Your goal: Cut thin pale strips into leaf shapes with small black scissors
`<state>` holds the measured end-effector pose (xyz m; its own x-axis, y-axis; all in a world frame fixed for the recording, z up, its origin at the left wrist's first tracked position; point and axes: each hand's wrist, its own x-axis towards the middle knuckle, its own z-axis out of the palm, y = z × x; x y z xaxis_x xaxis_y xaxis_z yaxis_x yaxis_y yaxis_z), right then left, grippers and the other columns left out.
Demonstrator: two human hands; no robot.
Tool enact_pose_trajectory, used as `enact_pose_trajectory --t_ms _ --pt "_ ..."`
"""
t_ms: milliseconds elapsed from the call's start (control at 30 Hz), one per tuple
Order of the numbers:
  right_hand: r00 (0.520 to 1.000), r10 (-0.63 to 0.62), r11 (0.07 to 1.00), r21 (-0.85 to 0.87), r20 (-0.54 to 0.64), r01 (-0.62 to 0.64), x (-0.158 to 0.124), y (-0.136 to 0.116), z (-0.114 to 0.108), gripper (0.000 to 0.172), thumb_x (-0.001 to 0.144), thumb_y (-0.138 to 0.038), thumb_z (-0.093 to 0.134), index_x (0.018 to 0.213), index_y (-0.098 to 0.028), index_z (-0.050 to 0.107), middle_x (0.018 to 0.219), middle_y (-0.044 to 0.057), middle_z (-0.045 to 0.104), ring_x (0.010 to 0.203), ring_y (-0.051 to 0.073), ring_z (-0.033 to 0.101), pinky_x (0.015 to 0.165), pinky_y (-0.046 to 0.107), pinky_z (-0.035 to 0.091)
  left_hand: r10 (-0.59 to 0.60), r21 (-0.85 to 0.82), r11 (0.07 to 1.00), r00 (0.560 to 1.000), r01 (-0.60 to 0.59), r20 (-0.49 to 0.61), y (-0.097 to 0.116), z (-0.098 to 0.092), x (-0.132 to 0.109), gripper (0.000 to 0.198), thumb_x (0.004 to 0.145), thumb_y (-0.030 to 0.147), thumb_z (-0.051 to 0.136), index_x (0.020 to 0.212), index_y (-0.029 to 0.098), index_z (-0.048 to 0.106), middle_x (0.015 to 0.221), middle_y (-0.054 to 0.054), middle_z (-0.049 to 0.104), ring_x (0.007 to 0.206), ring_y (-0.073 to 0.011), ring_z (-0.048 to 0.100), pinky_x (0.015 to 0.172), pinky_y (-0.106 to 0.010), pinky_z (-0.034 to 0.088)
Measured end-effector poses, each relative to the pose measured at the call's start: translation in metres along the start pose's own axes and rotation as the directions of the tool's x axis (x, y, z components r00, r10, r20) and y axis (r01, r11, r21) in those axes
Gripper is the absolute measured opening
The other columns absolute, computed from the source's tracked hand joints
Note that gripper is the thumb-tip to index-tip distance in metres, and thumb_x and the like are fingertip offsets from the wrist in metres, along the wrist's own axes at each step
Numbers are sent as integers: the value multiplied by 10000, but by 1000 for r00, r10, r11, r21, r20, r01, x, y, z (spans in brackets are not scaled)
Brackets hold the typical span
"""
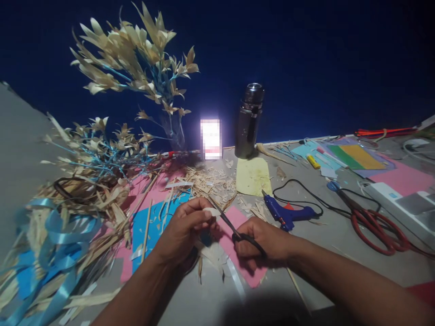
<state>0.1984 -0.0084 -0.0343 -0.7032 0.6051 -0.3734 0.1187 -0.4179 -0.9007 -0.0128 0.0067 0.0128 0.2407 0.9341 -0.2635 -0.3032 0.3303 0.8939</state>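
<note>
Between the thumb and fingers of my left hand (193, 222) is a small pale piece of dried husk (212, 211), held flat. My right hand (253, 242) grips the black handles of a pair of scissors (228, 222), whose blades point up and to the left beside the husk piece. Whether the blades touch it I cannot tell. Below my hands lie more pale husk pieces (215, 256) and a pink sheet (249, 271). A heap of husk scraps (217, 183) is spread just beyond my left hand.
A blue glue gun (282, 212) and red-handled scissors (377, 226) lie to the right, near a white power strip (404, 213). A dark flask (249, 122) stands behind a yellow cloth (253, 174). Husk flowers (136, 54) rise at back left; blue ribbon (64, 231) lies below.
</note>
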Motion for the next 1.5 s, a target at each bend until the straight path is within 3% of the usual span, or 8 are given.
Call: enact_pose_trajectory --t_ms 167,400,667,800,1000,1100,1267,1500 --pt "1000 8 1000 -7 26 -8 -1 -1 0 416 794 -481 750 610 -123 644 509 -9 620 380 52 455 359 156 294 -7 -17 1000 997 5 -76 0 3 -1 153 602 201 783 622 166 635 559 23 615 580 -161 676 649 -267 533" --pt "999 12 1000 -29 39 -10 -1 -1 -1 450 785 -516 760 604 -120 646 518 0 629 391 62 484 363 158 319 -19 -80 997 995 12 -94 1 6 -2 180 568 177 792 616 167 619 649 -22 704 550 -171 673 533 -254 509" --pt "999 33 999 25 -22 -32 1 1 4 375 750 -396 776 539 -124 628 477 -4 603 391 69 495 366 165 297 8 -59 998 999 -11 -45 2 5 -2 133 599 185 782 605 160 651 609 -24 686 554 -168 662 549 -259 522" --pt "983 -32 993 103 -180 51 5 -2 8 300 717 -365 797 626 -129 635 478 -10 603 379 63 448 360 168 264 30 -40 999 998 -32 -63 -3 6 -2 123 606 178 789 631 161 669 622 -4 659 538 -137 616 558 -255 512" --pt "862 -205 923 201 -464 328 4 -14 12 372 606 -283 886 860 -161 644 697 -40 616 547 81 506 493 192 389 -74 25 997 997 75 -30 -23 14 -7 138 675 181 806 636 155 677 622 -7 638 584 -116 571 563 -222 466" --pt "852 -232 915 191 -469 355 2 -16 12 335 617 -282 880 805 -155 633 654 -50 577 555 81 484 505 196 363 -161 -23 987 987 161 8 -28 16 -8 97 676 178 787 681 156 693 614 -18 651 569 -125 584 570 -236 470" --pt "847 -239 905 208 -475 372 3 -15 10 330 623 -287 885 788 -149 635 628 -54 579 543 77 487 519 196 376 -151 -94 983 985 159 89 -27 16 -6 108 633 153 725 736 149 696 627 -58 683 586 -157 614 614 -262 490" --pt "905 -204 901 291 -374 323 2 -16 14 411 573 -301 934 790 -158 616 640 -31 646 536 127 615 501 214 447 -185 -135 968 966 210 180 -37 22 -7 190 686 192 796 624 150 623 553 -23 611 517 -119 554 538 -217 432"
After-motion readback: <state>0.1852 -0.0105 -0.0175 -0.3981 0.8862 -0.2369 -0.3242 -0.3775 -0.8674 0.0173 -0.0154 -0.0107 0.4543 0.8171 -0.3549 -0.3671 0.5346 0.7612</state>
